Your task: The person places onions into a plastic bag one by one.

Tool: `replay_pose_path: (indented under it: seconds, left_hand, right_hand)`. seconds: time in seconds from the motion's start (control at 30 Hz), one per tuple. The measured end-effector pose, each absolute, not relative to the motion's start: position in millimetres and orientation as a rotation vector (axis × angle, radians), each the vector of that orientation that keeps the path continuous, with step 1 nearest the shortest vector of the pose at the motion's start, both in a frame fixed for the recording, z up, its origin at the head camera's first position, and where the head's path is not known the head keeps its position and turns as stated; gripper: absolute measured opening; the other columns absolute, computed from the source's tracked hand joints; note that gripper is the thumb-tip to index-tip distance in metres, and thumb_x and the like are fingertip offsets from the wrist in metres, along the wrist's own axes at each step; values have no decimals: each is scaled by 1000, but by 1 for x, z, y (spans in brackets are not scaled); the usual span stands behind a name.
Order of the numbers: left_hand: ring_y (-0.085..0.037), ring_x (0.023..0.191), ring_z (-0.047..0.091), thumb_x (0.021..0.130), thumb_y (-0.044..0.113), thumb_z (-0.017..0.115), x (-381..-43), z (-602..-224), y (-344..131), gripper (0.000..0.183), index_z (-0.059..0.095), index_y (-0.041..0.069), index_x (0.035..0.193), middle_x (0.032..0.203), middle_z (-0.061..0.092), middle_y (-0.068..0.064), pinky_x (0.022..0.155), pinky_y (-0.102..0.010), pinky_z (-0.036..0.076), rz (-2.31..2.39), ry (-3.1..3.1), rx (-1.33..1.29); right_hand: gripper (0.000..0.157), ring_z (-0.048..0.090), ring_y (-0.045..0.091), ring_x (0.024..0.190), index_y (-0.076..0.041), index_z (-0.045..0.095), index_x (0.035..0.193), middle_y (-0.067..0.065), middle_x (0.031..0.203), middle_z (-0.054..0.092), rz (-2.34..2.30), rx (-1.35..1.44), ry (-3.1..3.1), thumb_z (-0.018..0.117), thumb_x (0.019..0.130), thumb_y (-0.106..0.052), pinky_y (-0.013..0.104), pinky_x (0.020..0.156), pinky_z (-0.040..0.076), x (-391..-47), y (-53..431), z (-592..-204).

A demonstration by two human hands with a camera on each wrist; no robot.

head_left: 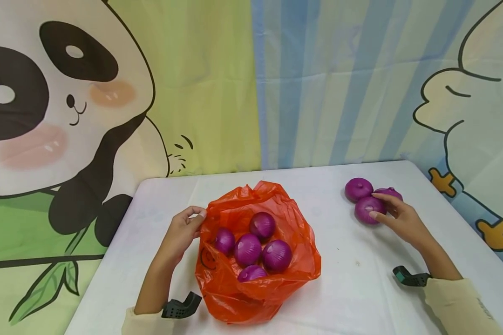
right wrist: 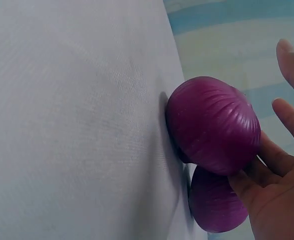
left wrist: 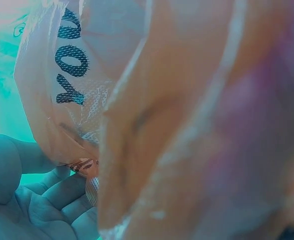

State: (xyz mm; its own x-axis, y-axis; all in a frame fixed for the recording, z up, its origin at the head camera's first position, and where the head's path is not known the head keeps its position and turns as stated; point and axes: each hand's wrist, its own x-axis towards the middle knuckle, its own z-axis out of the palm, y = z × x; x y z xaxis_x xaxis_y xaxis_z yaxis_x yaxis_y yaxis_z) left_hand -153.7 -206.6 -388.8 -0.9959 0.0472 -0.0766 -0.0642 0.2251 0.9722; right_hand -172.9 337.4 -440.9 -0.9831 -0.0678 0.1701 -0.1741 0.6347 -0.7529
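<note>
In the head view, a red plastic bag (head_left: 285, 298) stands with its mouth wide, and several purple onions (head_left: 247, 250) lie inside. My left hand (head_left: 183, 235) pinches the bag's left rim between thumb and fingers; the left wrist view shows the thin film (left wrist: 81, 115) with dark printing close up. At the table's right, three more purple onions sit together. My right hand (head_left: 402, 222) has thumb and fingers on the nearest onion (head_left: 366, 211). In the right wrist view they pinch this onion (right wrist: 212, 125), while the other fingers stretch away. Behind it are the other onions (head_left: 358, 189).
A white cloth covers the table (head_left: 327, 298). Behind it hangs a printed curtain (head_left: 218, 93) with a panda and stripes. A dark wrist device (head_left: 182, 307) is on the left wrist and another (head_left: 411, 277) on the right.
</note>
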Motion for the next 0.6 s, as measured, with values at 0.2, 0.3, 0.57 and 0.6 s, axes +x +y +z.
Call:
replay_pose_path:
  seconds: [0.2,0.3,0.57,0.6]
  left_hand:
    - [-22,83,68,101,27,53,-155,-390,-208,31,57,-1,112,89,69,-13,80,-33,55,1915,2387,-3]
    - [-23,84,68,101,27,53,-155,-390,-208,30,57,0,112,90,69,-13,81,-33,55,1905,2391,-13]
    - [-23,86,67,102,27,52,-154,-389,-207,29,57,0,112,92,69,-13,82,-33,54,1889,2399,-31]
    - [-22,85,67,102,27,52,-154,-389,-207,29,57,0,112,92,69,-13,82,-33,54,1889,2399,-29]
  right_hand:
    - [58,38,54,125,-4,49,138,30,142,37,1201,222,-2759,71,91,-30,58,91,37,-178,337,-443]
    - [57,39,54,124,-4,51,136,31,142,37,1187,235,-2771,71,90,-29,60,91,36,-179,337,-443]
    - [51,40,51,124,-6,57,131,27,141,40,1146,294,-2766,74,88,-25,26,93,45,-182,339,-444]
    - [49,40,51,124,-6,58,130,27,140,40,1142,305,-2760,75,87,-24,17,90,43,-183,339,-444]
